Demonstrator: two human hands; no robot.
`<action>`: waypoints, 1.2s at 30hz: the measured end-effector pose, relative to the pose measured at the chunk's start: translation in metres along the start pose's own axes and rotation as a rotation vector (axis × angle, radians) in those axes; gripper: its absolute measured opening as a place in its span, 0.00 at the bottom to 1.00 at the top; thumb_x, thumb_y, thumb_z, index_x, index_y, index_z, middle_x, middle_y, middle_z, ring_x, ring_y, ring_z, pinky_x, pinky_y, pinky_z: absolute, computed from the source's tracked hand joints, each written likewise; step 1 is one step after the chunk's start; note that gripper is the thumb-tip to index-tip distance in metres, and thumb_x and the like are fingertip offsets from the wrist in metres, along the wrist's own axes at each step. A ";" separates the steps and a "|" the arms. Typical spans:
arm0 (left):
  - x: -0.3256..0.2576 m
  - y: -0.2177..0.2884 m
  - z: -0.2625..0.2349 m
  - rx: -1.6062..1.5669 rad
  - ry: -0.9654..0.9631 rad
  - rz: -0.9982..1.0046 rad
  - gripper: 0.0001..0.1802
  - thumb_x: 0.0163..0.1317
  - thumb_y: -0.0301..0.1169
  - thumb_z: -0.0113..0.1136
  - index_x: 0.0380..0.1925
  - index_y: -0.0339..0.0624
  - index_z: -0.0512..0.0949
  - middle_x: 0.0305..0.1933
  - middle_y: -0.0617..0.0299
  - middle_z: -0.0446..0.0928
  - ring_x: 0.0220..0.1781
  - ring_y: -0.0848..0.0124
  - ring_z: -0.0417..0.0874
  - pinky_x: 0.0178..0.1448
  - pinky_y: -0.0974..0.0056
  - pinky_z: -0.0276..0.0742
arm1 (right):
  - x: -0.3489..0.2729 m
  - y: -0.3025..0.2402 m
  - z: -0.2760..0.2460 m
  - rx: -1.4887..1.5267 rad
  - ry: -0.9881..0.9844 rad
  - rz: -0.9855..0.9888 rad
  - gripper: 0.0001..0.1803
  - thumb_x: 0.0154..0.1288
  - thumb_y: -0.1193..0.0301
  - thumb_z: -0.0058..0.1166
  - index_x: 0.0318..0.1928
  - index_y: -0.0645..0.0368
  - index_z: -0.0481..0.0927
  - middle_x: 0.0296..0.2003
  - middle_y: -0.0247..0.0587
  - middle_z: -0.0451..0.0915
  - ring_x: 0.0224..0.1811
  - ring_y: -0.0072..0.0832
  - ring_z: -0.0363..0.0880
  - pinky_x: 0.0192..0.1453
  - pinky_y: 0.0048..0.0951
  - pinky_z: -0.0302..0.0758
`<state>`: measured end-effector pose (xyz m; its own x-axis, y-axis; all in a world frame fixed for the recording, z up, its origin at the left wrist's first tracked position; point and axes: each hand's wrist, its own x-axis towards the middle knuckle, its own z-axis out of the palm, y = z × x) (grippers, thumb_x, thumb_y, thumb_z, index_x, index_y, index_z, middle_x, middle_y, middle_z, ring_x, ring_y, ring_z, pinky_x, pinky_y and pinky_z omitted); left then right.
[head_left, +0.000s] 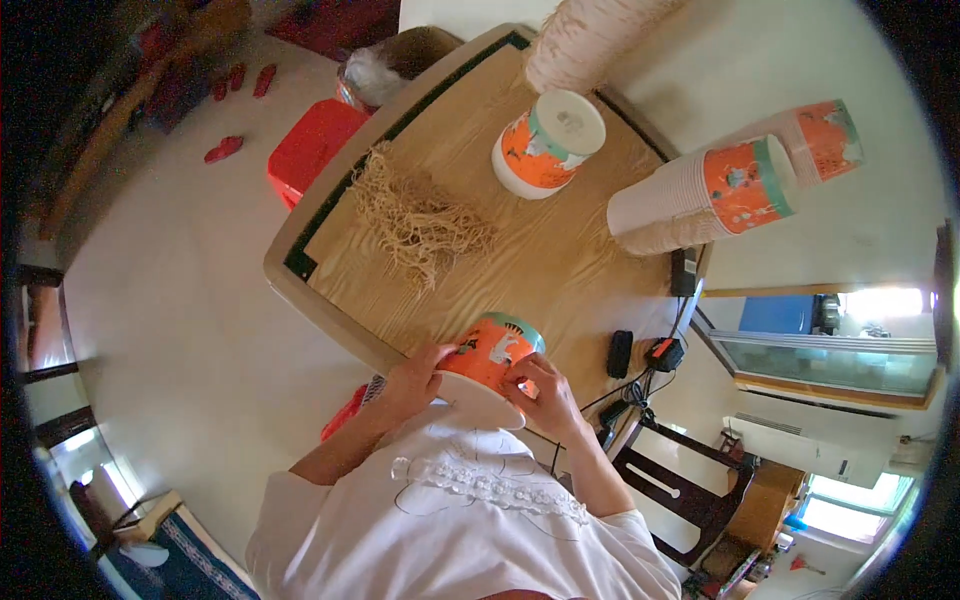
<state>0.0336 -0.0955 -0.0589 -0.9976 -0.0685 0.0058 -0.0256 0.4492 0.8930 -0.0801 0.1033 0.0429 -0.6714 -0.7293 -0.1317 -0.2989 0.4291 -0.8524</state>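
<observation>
Just in front of my body, at the near edge of the table, I hold an orange paper tub (487, 352) with a green band and a printed white animal. It lies tilted, its wide white rim toward me. My left hand (413, 380) grips the rim on the left. On the right, the bent fingers of my right hand (545, 393) press against the tub's side; whether a strand is pinched there is too small to tell. Beyond, to the left, lies a loose heap of tan shredded strands (415, 215).
A short stack of matching tubs (548, 145) stands upside down farther back. Longer stacks (705, 195) lie at the right edge beside a wall. Black adapters (663, 353) and cables sit at the right. A red bin (315, 145) stands past the table's left edge (330, 215).
</observation>
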 end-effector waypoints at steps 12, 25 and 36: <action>0.007 0.053 -0.009 0.159 -0.054 0.301 0.20 0.44 0.32 0.63 0.39 0.46 0.70 0.45 0.59 0.67 0.50 0.61 0.67 0.52 0.54 0.65 | -0.005 0.002 0.025 -0.119 0.000 -0.005 0.07 0.51 0.80 0.55 0.33 0.63 0.74 0.30 0.44 0.75 0.34 0.38 0.75 0.39 0.32 0.72; 0.013 0.074 0.004 0.304 0.080 0.156 0.14 0.46 0.38 0.61 0.30 0.43 0.75 0.40 0.59 0.68 0.46 0.62 0.67 0.48 0.54 0.62 | -0.012 0.003 0.029 -0.048 0.081 0.069 0.07 0.49 0.82 0.55 0.31 0.63 0.74 0.29 0.41 0.76 0.31 0.31 0.77 0.35 0.28 0.73; 0.011 0.070 0.009 0.284 -0.011 0.160 0.12 0.42 0.35 0.61 0.25 0.42 0.74 0.38 0.59 0.68 0.44 0.62 0.67 0.47 0.55 0.63 | -0.021 0.002 0.026 -0.169 0.013 0.053 0.09 0.48 0.81 0.56 0.33 0.61 0.77 0.29 0.42 0.76 0.32 0.34 0.77 0.36 0.31 0.74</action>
<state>0.0202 -0.0563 -0.0004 -0.9910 0.0321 0.1298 0.1164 0.6844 0.7198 -0.0492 0.1057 0.0309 -0.6976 -0.6968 -0.1665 -0.3720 0.5509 -0.7471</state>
